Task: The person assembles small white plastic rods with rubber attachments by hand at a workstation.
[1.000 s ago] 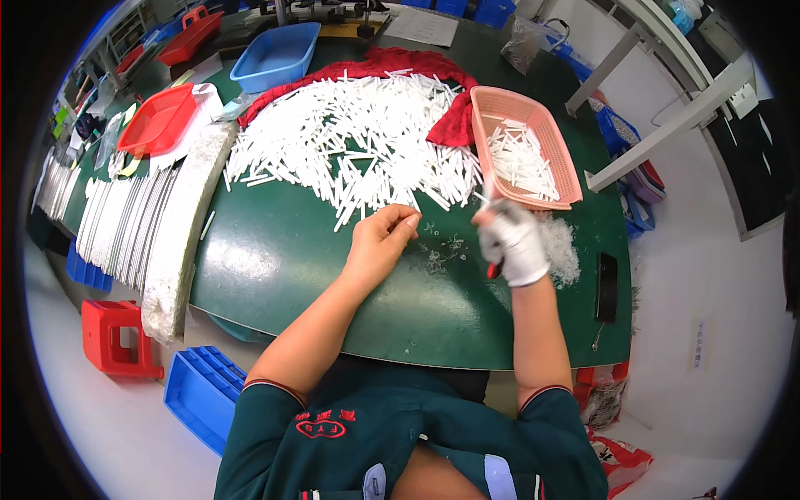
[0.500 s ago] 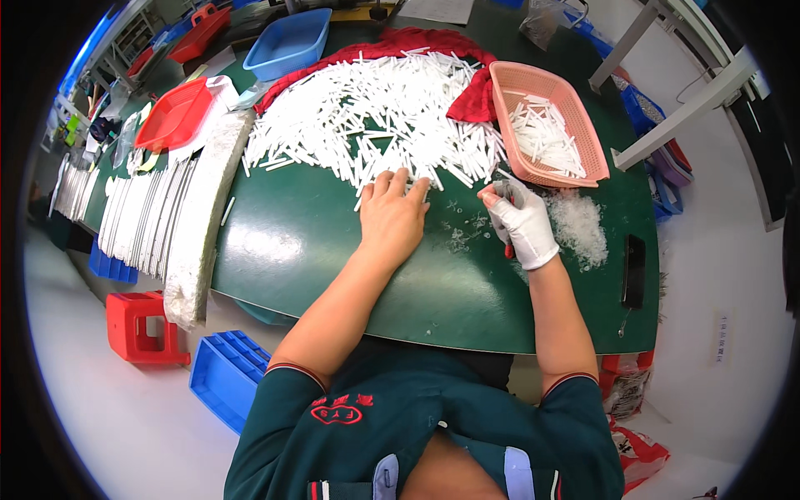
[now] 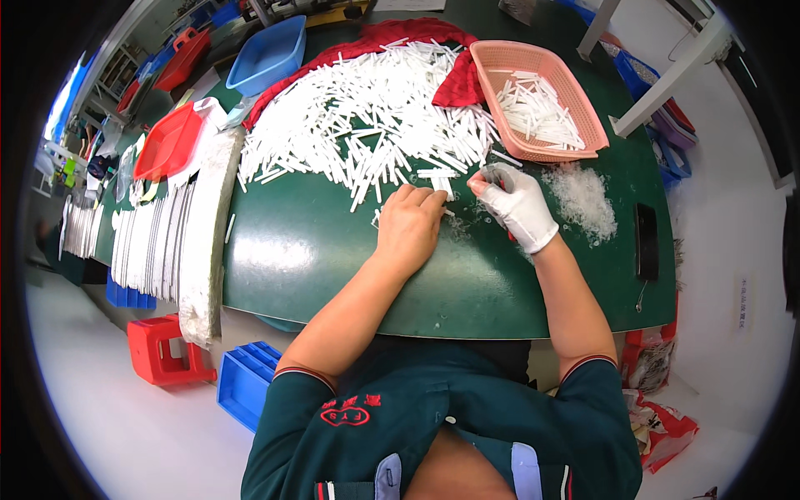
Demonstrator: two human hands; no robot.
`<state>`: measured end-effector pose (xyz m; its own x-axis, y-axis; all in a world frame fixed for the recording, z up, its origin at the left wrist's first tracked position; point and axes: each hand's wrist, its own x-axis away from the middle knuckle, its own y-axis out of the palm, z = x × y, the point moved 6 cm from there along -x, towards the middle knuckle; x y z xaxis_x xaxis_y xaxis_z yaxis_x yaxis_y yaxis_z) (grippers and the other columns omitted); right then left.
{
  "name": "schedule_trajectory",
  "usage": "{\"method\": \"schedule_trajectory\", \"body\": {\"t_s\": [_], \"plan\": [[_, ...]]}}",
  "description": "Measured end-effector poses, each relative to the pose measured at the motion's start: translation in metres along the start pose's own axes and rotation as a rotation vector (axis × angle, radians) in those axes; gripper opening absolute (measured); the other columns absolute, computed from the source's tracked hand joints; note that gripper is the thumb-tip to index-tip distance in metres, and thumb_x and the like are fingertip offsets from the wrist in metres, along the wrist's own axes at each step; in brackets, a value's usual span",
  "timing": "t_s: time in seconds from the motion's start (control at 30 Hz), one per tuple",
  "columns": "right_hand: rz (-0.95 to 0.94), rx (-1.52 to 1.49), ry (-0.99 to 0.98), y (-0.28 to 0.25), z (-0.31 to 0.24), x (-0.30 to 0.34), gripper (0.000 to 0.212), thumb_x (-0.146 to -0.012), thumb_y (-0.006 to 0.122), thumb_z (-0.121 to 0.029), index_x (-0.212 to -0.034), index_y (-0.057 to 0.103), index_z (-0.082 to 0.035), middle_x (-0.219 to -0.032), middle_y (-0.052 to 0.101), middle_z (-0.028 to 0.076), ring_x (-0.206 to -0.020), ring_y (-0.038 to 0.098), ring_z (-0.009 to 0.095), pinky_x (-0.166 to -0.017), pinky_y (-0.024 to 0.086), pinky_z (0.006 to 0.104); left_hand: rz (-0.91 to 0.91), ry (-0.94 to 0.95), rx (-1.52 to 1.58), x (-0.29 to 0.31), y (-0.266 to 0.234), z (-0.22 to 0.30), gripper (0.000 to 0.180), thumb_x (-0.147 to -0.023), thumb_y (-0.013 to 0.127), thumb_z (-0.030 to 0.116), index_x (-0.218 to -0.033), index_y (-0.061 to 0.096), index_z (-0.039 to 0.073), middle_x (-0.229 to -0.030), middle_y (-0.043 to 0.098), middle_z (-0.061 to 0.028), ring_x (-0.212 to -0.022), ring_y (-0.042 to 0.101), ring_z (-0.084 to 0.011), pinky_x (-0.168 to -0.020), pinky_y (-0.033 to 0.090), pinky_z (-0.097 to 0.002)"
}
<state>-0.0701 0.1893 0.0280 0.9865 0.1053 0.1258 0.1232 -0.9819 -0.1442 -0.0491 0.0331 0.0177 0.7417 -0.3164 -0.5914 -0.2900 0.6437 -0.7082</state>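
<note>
My bare left hand (image 3: 410, 225) rests on the green table with its fingers bent over a few short white sticks (image 3: 442, 177); their ends poke out around the fingertips. Just in front lies a wide heap of the same white sticks (image 3: 350, 125), spread over a red cloth (image 3: 417, 31). In a white glove with bare fingertips, my right hand (image 3: 523, 210) is closed around a small tool. Only a bit of the tool's red handle (image 3: 511, 237) shows, so its kind stays hidden. Beside the glove is a patch of whitish clear scraps (image 3: 581, 204).
A pink basket (image 3: 596, 148) with more sticks stands at the far right, and a black phone (image 3: 646, 242) lies near the right edge. Leftward are a long white foam block (image 3: 208, 250), a red tray (image 3: 169, 143) and a blue basin (image 3: 268, 57).
My left hand has drawn back slightly from the heap and to the right, its fingers closer together, with a few sticks beside it. My right hand stays close by. The view has shifted somewhat.
</note>
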Motion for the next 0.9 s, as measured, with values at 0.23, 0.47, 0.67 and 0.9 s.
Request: {"method": "schedule_trajectory", "body": {"t_s": [0.23, 0.47, 0.67, 0.9], "plan": [[0.027, 0.374, -0.031, -0.004, 0.002, 0.0, 0.019, -0.084, 0.065, -0.019, -0.091, 0.059, -0.002, -0.08, 0.057, 0.0, -0.073, 0.048, 0.008, -0.067, 0.042, 0.0234, 0.2, -0.372, 0.347, 0.008, -0.018, -0.021, 0.02, -0.082, 0.061, 0.003, -0.102, 0.065, 0.003, -0.082, 0.066, -0.0077, -0.072, 0.059, -0.0193, -0.066, 0.047, -0.0304], [-0.141, 0.353, -0.101, 0.006, -0.006, 0.008, 0.021, -0.08, 0.069, -0.017, -0.093, 0.06, -0.003, -0.075, 0.057, 0.0, -0.069, 0.047, 0.007, -0.064, 0.041, 0.0226, 0.066, -0.814, 1.292, 0.015, 0.008, -0.04, 0.02, -0.09, 0.057, 0.009, -0.105, 0.063, -0.003, -0.086, 0.066, -0.0058, -0.072, 0.056, -0.0075, -0.066, 0.043, -0.0205], [-0.109, 0.358, -0.18, 0.009, -0.007, 0.007, 0.02, -0.08, 0.07, -0.015, -0.092, 0.061, -0.003, -0.075, 0.06, 0.002, -0.068, 0.05, 0.007, -0.064, 0.043, 0.0237, 0.003, -0.821, 1.333, 0.012, 0.009, -0.033, 0.02, -0.09, 0.058, 0.009, -0.105, 0.063, -0.003, -0.085, 0.066, -0.0055, -0.072, 0.056, -0.0074, -0.066, 0.043, -0.0204], [-0.01, 0.405, -0.349, 0.006, -0.018, 0.014, 0.014, -0.081, 0.068, -0.012, -0.084, 0.061, -0.001, -0.07, 0.059, 0.005, -0.064, 0.051, 0.007, -0.059, 0.042, 0.0237, -0.277, -0.625, 1.055, 0.013, 0.011, -0.017, 0.021, -0.092, 0.057, 0.016, -0.104, 0.064, 0.001, -0.078, 0.063, -0.0023, -0.064, 0.051, -0.0054, -0.059, 0.041, -0.0191]]}}
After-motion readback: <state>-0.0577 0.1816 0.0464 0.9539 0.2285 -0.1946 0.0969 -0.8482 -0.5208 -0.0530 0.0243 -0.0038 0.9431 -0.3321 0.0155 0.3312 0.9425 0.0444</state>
